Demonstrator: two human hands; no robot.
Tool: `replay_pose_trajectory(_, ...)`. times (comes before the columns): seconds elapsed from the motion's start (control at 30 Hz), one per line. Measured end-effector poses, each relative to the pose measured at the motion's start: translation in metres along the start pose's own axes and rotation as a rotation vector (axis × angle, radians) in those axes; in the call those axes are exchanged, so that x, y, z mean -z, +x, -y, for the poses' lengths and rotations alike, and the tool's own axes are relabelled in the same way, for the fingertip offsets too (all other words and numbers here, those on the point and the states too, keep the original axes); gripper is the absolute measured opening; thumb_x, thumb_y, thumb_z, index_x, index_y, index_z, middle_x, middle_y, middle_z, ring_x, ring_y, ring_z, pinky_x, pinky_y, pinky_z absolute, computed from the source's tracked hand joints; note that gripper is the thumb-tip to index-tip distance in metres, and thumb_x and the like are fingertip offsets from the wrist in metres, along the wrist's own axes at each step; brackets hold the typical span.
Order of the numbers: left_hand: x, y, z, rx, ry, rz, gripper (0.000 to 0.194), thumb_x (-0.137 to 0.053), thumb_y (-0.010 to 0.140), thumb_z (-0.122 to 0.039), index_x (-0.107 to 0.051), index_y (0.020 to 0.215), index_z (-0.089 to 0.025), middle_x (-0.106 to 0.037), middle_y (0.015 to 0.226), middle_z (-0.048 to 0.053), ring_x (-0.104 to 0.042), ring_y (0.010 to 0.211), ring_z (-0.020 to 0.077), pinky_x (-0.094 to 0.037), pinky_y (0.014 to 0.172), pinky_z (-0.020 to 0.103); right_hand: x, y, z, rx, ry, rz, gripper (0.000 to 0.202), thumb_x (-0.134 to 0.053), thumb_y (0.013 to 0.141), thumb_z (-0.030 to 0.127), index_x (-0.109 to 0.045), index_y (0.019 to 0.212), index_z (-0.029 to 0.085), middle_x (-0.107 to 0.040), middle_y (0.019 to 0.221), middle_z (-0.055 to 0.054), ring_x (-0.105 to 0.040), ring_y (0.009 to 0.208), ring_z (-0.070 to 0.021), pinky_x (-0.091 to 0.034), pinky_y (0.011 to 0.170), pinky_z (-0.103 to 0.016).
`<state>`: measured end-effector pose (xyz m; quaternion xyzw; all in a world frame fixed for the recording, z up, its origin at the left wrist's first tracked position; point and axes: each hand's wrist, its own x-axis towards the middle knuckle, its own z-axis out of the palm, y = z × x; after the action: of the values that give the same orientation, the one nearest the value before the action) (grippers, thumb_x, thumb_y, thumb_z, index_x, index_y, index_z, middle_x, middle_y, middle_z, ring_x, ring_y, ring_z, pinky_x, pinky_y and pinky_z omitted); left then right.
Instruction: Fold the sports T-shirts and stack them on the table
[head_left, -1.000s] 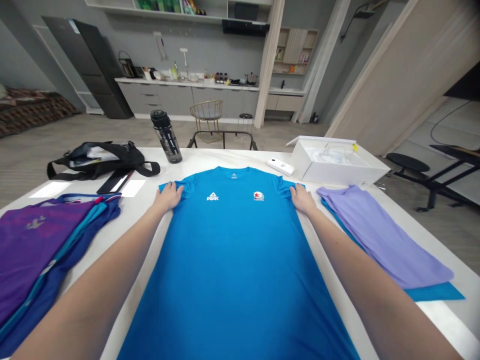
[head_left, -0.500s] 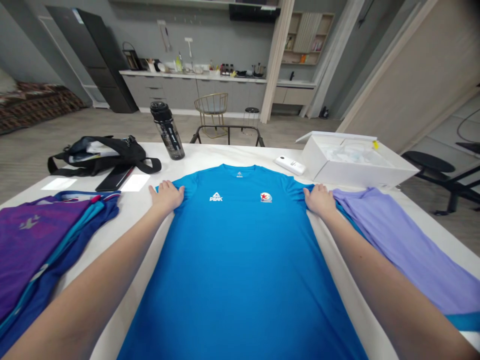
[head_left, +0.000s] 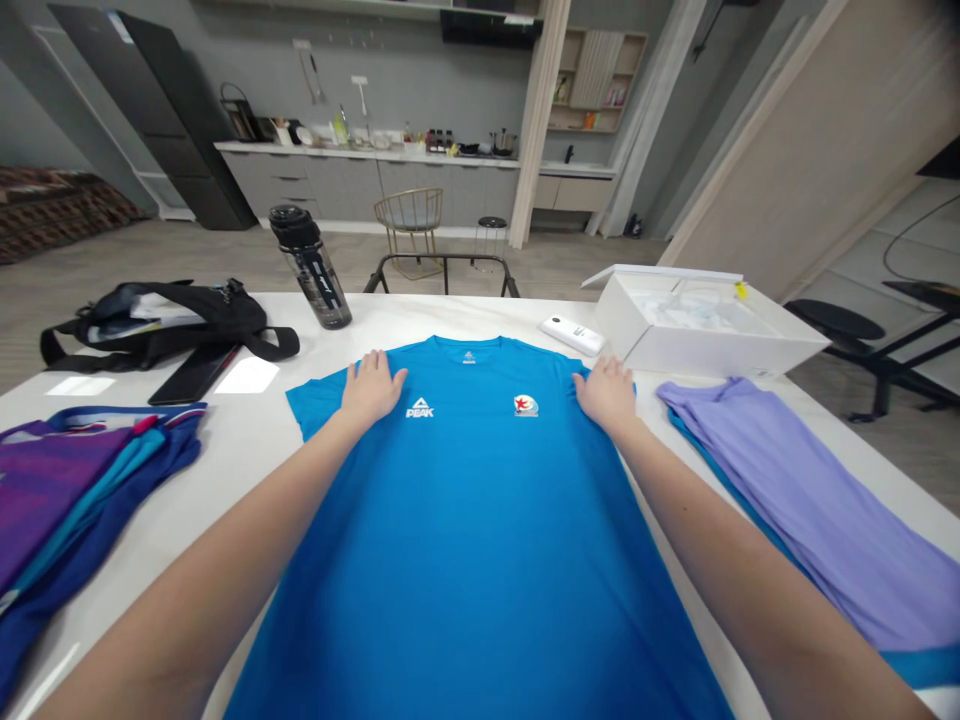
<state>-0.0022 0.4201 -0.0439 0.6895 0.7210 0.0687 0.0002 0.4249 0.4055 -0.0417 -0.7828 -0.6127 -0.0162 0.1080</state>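
Observation:
A blue T-shirt [head_left: 480, 500] lies spread face up on the white table, its collar toward the far edge. It bears a white logo on one side of the chest and a round red-and-white badge on the other. My left hand [head_left: 373, 388] rests flat on the shirt's left shoulder, fingers stretched out, with the left sleeve spread beyond it. On the opposite shoulder, my right hand [head_left: 606, 390] lies with fingers extended, covering most of the right sleeve. Neither hand visibly grips the cloth.
Folded purple and blue shirts [head_left: 82, 490] lie at left, a lilac garment [head_left: 810, 510] at right. Along the back are a black bag [head_left: 165, 320], a phone [head_left: 193, 374], a water bottle [head_left: 313, 268], a small white device [head_left: 573, 334] and an open white box [head_left: 701, 325].
Both hands have moved inward from the sleeve ends onto the shoulders. The left sleeve now lies uncovered and flat. The view has shifted slightly.

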Motion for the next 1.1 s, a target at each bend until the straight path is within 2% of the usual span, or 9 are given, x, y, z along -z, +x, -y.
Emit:
replay_pose_trajectory(0.1, -0.009, 0.012, -0.033, -0.149, 0.009, 0.03, 0.076, -0.022, 0.102, -0.053, -0.029, 0.157, -0.001, -0.027, 0.165, 0.02, -0.022, 0.154, 0.0317, -0.015, 0.125, 0.054, -0.006, 0.0, 0.05, 0.323, 0.142, 0.108, 0.068, -0.027, 0.104, 0.053, -0.042, 0.151, 0.005, -0.032, 0.162, -0.021, -0.027, 0.151, -0.0315, -0.019, 0.124, -0.043)
replay_pose_trajectory(0.23, -0.023, 0.033, -0.059, -0.076, -0.066, 0.128, 0.077, -0.017, 0.101, -0.057, -0.028, 0.159, -0.007, -0.022, 0.167, 0.016, -0.017, 0.156, 0.0314, -0.012, 0.125, 0.057, -0.028, 0.012, 0.103, 0.248, 0.154, 0.227, 0.077, -0.02, 0.104, 0.06, -0.034, 0.156, 0.005, -0.027, 0.165, -0.019, -0.021, 0.153, -0.0341, -0.013, 0.123, -0.057)
replay_pose_trajectory(0.4, -0.032, 0.056, -0.06, -0.024, -0.133, 0.125, 0.078, -0.017, 0.1, -0.059, -0.025, 0.161, -0.012, -0.016, 0.169, 0.011, -0.013, 0.157, 0.0293, -0.009, 0.126, 0.058, -0.045, 0.037, 0.116, 0.221, 0.166, 0.229, 0.085, -0.016, 0.1, 0.07, -0.024, 0.161, 0.012, -0.018, 0.169, -0.014, -0.01, 0.155, -0.0342, 0.0, 0.121, -0.065)
replay_pose_trajectory(0.57, -0.03, 0.063, -0.061, -0.007, -0.126, 0.124, 0.078, -0.017, 0.1, -0.059, -0.024, 0.161, -0.012, -0.016, 0.169, 0.01, -0.012, 0.157, 0.0295, -0.008, 0.126, 0.058, -0.041, 0.045, 0.111, 0.324, 0.197, 0.229, 0.081, -0.015, 0.101, 0.068, -0.027, 0.161, 0.015, -0.019, 0.169, -0.01, -0.013, 0.155, -0.0313, -0.002, 0.123, -0.06)
replay_pose_trajectory(0.67, -0.025, 0.052, -0.062, -0.061, -0.131, 0.056, 0.076, -0.018, 0.101, -0.057, -0.023, 0.162, -0.012, -0.016, 0.169, 0.011, -0.014, 0.157, 0.0294, -0.01, 0.126, 0.058, -0.028, 0.032, 0.101, 0.344, 0.249, 0.111, 0.076, -0.011, 0.104, 0.063, -0.031, 0.159, 0.015, -0.024, 0.168, -0.011, -0.019, 0.154, -0.0276, -0.013, 0.124, -0.051)
replay_pose_trajectory(0.8, -0.018, 0.031, -0.051, -0.145, -0.101, -0.063, 0.071, -0.019, 0.103, -0.053, -0.029, 0.16, -0.012, -0.023, 0.168, 0.013, -0.02, 0.155, 0.0291, -0.013, 0.125, 0.057, -0.008, 0.011, 0.06, 0.088, 0.162, -0.058, 0.08, -0.019, 0.102, 0.064, -0.037, 0.155, 0.006, -0.033, 0.162, -0.022, -0.03, 0.149, -0.037, -0.019, 0.121, -0.055)
replay_pose_trajectory(0.93, -0.019, 0.021, -0.031, -0.05, -0.093, 0.092, 0.074, -0.02, 0.101, -0.058, -0.03, 0.16, -0.014, -0.024, 0.167, 0.013, -0.02, 0.155, 0.0336, -0.016, 0.123, 0.062, -0.006, 0.003, 0.004, -0.261, 0.051, 0.064, 0.095, -0.028, 0.098, 0.067, -0.036, 0.149, -0.012, -0.033, 0.156, -0.036, -0.032, 0.146, -0.0458, -0.024, 0.119, -0.055)
replay_pose_trajectory(1.03, -0.02, 0.017, -0.023, 0.011, -0.097, 0.117, 0.075, -0.017, 0.099, -0.063, -0.028, 0.161, -0.022, -0.018, 0.169, 0.008, -0.014, 0.156, 0.0339, -0.012, 0.122, 0.066, -0.015, 0.005, -0.022, -0.345, 0.022, 0.121, 0.101, -0.026, 0.098, 0.066, -0.024, 0.15, -0.02, -0.024, 0.159, -0.037, -0.021, 0.151, -0.0434, -0.017, 0.123, -0.051)
replay_pose_trajectory(1.1, -0.019, 0.014, -0.023, 0.061, -0.091, 0.11, 0.074, -0.014, 0.098, -0.065, -0.027, 0.161, -0.027, -0.016, 0.17, 0.006, -0.013, 0.157, 0.0341, -0.01, 0.12, 0.071, -0.018, 0.007, -0.025, -0.37, 0.008, 0.125, 0.102, -0.026, 0.097, 0.067, -0.02, 0.152, -0.019, -0.021, 0.161, -0.036, -0.017, 0.152, -0.0428, -0.014, 0.124, -0.052)
